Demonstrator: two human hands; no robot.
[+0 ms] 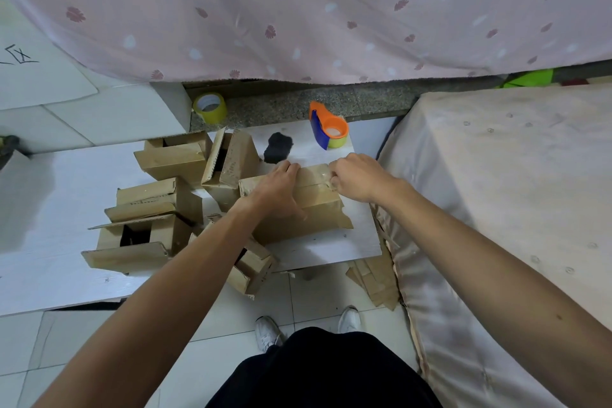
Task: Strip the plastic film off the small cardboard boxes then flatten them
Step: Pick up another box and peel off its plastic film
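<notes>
A small cardboard box (318, 209) stands on the white board (49, 225), sealed along its top with clear plastic film (319, 172). My left hand (276, 190) lies over the box's top left part, fingers wrapped over the far edge and thumb down the front face. At the box's top right end my right hand (356, 177) pinches the film with curled fingers. Several opened cardboard boxes (149, 219) are piled to the left, and more (251, 268) lie under my left forearm.
An orange and blue tape dispenser (328, 129), a black scrap (278, 147) and a yellow tape roll (210, 108) sit behind the boxes. Flattened cardboard (377, 278) lies on the floor beside a covered mattress (496, 192). A pink cloth (298, 10) hangs at the back.
</notes>
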